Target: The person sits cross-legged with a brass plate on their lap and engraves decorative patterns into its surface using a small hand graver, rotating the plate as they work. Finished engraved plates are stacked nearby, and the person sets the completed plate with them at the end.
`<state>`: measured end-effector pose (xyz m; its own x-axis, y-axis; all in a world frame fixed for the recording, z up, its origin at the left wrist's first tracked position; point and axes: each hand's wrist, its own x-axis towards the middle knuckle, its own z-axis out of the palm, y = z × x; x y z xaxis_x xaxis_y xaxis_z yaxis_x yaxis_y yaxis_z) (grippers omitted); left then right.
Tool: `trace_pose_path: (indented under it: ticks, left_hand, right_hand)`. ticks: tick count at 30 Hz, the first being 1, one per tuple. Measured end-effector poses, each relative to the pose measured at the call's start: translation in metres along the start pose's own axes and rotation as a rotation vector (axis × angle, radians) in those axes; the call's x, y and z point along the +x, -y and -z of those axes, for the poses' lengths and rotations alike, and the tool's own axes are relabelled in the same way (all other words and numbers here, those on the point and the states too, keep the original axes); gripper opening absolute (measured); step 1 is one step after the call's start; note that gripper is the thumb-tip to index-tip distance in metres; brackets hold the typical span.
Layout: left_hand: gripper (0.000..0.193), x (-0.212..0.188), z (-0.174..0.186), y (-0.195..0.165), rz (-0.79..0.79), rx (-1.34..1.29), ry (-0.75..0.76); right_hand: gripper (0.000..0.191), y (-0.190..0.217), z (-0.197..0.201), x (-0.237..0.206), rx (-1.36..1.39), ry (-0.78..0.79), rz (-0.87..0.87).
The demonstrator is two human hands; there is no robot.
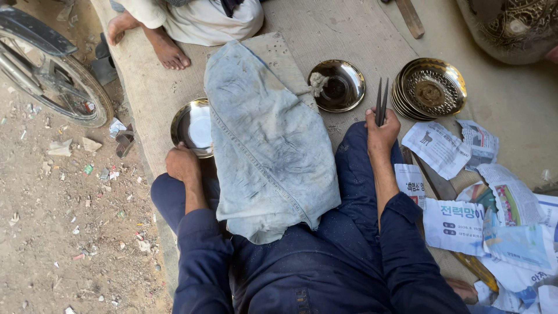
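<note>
Printed newspaper sheets (pixel 465 203) lie scattered at about four o'clock: white and grey torn pieces with dark print, one small scrap (pixel 437 148) bearing a dark animal figure at three o'clock, others (pixel 511 200) with colourful green, red and blue pictures.

This is an open-air metalware workshop at ground level, beside a dusty street. The worker sits cross-legged on a woven mat (pixel 325 29), a stained work cloth (pixel 264 145) between the hands. Ahead of the right hand (pixel 382 132) stands a stack of embossed brass plates (pixel 429 88); torn newspaper sheets (pixel 465 221) lie to its right. Left of the left hand (pixel 182 164), littered bare dirt (pixel 64 232) and a bicycle wheel (pixel 58 78).
</note>
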<state>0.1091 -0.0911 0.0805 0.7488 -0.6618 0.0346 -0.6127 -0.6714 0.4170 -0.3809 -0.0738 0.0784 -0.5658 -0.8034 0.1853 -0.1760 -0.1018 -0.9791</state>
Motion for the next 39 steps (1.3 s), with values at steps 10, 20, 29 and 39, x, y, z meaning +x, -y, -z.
trace_pose_path:
  ticks: [10, 20, 29, 39]
  left_hand:
    - [0.051, -0.02, 0.1, 0.036, -0.215, -1.028, -0.486]
    - [0.028, -0.181, 0.127, -0.081, -0.557, -0.855, 0.173]
    - [0.122, -0.211, 0.145, -0.1, -0.719, -0.428, 0.229]
    - [0.118, -0.21, 0.137, -0.099, -0.727, -0.385, 0.203]
  right_hand:
    - [0.027, 0.062, 0.017, -0.068, 0.107, 0.004, -0.25]
    - [0.048, 0.248, 0.01, -0.103, -0.436, 0.388, 0.388]
    - [0.041, 0.298, -0.015, -0.124, -1.018, 0.733, 0.533]
    - [0.039, 0.288, -0.024, -0.128, -0.997, 0.78, 0.637]
